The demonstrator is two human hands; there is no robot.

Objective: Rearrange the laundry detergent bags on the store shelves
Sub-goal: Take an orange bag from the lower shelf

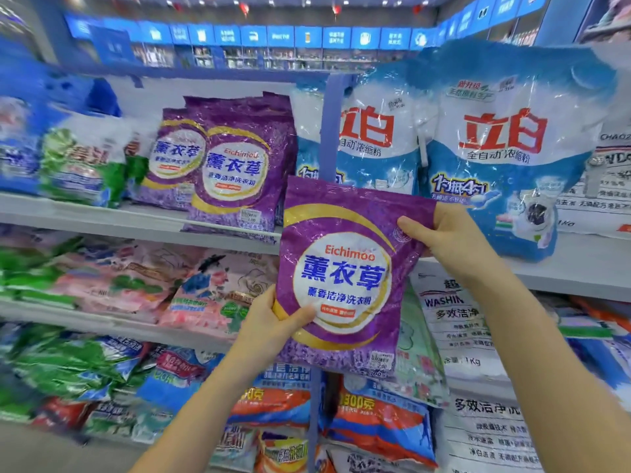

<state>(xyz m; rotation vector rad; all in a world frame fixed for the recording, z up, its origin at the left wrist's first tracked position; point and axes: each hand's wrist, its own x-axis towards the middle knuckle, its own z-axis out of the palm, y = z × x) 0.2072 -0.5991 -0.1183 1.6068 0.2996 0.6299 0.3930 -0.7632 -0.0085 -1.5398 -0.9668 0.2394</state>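
- While the purple bag (pixel 345 278) hangs in the air on the near side of the shelves, the left hand (pixel 273 322) pinches its lower left edge, thumb on the front, and the right hand (pixel 450 240) grips its upper right corner.
- Its likely home is with the 2 matching bags (pixel 235 165) standing on the upper shelf (pixel 102 216), up and to the left.
- Keeping both grips and the label facing out should let it stand upright beside them.
- Open room looks tight: those bags overhang the shelf lip, and the blue post (pixel 329 131) and big blue bags (pixel 505 148) crowd the right.
- A bump could topple the front bag.
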